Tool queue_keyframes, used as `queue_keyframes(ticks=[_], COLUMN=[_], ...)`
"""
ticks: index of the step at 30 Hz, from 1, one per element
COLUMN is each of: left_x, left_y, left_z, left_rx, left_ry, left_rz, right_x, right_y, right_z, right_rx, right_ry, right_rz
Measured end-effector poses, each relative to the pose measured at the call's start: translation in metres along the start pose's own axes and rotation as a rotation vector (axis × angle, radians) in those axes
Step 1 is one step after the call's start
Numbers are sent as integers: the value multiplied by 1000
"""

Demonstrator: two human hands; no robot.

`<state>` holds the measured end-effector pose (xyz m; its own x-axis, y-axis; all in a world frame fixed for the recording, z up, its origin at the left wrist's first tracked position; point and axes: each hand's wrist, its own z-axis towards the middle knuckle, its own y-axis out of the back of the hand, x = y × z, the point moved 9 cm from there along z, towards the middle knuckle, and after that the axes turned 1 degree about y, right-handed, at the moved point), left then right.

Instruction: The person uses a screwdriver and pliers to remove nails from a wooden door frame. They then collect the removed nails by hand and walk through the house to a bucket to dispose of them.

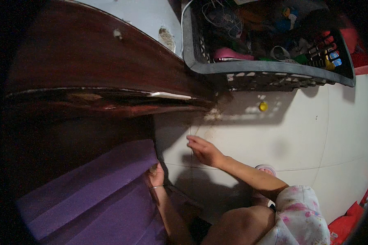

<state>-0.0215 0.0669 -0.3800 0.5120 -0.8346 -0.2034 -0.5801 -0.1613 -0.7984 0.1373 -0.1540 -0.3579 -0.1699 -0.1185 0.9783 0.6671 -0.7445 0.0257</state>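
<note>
A purple cloth (110, 183) hangs in folds at the lower left, in front of the dark space beside a dark wooden furniture piece (110, 61). My left hand (155, 175), with a thin bangle at the wrist, grips the cloth's edge; part of the fingers is hidden behind it. My right hand (205, 151) is to the right of the cloth, over the pale tiled floor, with its fingers close together and nothing visible in them. Whether its fingers are closed is not clear. Brown debris (214, 114) lies on the floor near the furniture's lower corner.
A dark plastic basket (263, 67) full of mixed items stands at the upper right. A small yellow round object (263, 106) lies on the floor below it. Red fabric (346, 223) is at the lower right, and a sandalled foot (266, 169) is beside my right forearm.
</note>
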Motion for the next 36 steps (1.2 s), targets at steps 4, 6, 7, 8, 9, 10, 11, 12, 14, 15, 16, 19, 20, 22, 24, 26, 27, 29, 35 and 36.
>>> queue_keyframes(ticks=[4, 6, 7, 8, 9, 10, 11, 12, 14, 15, 16, 19, 20, 22, 24, 26, 27, 29, 35, 36], left_x=[14, 5, -4, -16, -7, 2, 5, 0, 19, 13, 7, -26, -11, 0, 0, 62, 26, 3, 25, 5], left_y=[4, 7, 7, 7, 7, 10, 17, 13, 10, 12, 12, 23, 33, 21, 16, 27, 14, -9, 13, 7], left_z=[3, 0, -4, -6, 1, 8, 8, 4, 9, 6, 4, 5, 13, 9, 12, 28, 16, -4, 14, 9], left_rx=[30, 1, -13, 7, -2, -12, -64, -37, 13, 3, -8, -83, -108, -63, -56, -67, -53, -67, -44, -36], left_ry=[50, 24, 4, -8, 8, 22, 19, 21, 77, 67, 53, -5, 29, 17, 18, 134, 72, 20, 87, 56], left_rz=[-49, -29, -14, 7, -7, -23, -45, -47, -63, -74, -85, -96, -87, -43, -15, -79, -57, -23, -31, -28], right_x=[-19, -45, -49, -32, -15, -9, 1, 13, -74, -92, -90, -31, -40, -54, -89, -145, -97, -22, -72, -34], right_y=[-21, 6, 13, -1, -13, -24, -34, -41, -37, -37, -30, -117, -124, -96, -86, -78, -113, -121, -65, -90], right_z=[17, 53, 61, 68, 70, 61, 53, 53, 63, 69, 78, 73, 64, 86, 100, 72, 84, 91, 101, 91], right_rx=[261, 125, 115, 180, 241, 207, 174, 244, 360, 428, 259, 654, 549, 177, 113, 179, 300, 348, 416, 590], right_ry=[-44, -394, -597, -481, -81, 46, 171, 209, -136, -301, -334, -40, 133, 175, 68, 39, 52, 136, -201, -127], right_rz=[-134, -245, -319, -293, -442, -265, -76, -76, -289, -370, -242, -283, -183, -260, -278, -456, -327, -122, -117, -156])
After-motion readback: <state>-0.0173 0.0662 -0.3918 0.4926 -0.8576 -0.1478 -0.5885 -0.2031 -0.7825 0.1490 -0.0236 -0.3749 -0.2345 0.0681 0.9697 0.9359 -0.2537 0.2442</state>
